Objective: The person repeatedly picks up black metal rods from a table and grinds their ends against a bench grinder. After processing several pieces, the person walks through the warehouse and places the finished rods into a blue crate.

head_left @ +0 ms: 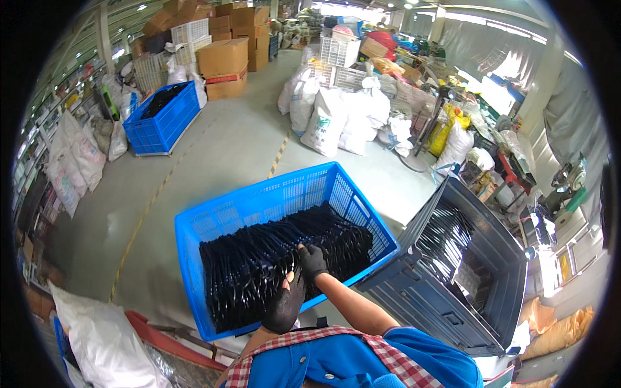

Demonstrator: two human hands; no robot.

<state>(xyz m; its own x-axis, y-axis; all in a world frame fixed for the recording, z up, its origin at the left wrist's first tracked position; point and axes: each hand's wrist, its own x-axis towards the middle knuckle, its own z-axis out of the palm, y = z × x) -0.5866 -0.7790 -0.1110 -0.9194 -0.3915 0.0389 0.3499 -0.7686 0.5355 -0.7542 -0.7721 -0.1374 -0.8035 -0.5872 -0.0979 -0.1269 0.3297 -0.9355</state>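
A large blue plastic crate (194, 258) stands in front of me, with thin black curved pieces (246, 258) packed upright in tight rows inside. They are glossy along their lower parts and look like plastic hangers, though the exact kind is hard to make out. Both my hands wear black gloves that leave some fingertips bare. My left hand (286, 302) is over the crate's near side, its fingers closed at the front of the row. Just beyond it, my right hand (313, 261) rests on top of the pieces with curled fingers. What lies under both palms is hidden.
A dark grey bin (427, 301) holding similar black pieces (446, 236) adjoins the crate's right side. Another blue crate (178, 126) is farther back left. White sacks (326, 123) and cardboard boxes (223, 58) line the aisle. A white sack (107, 336) lies at lower left.
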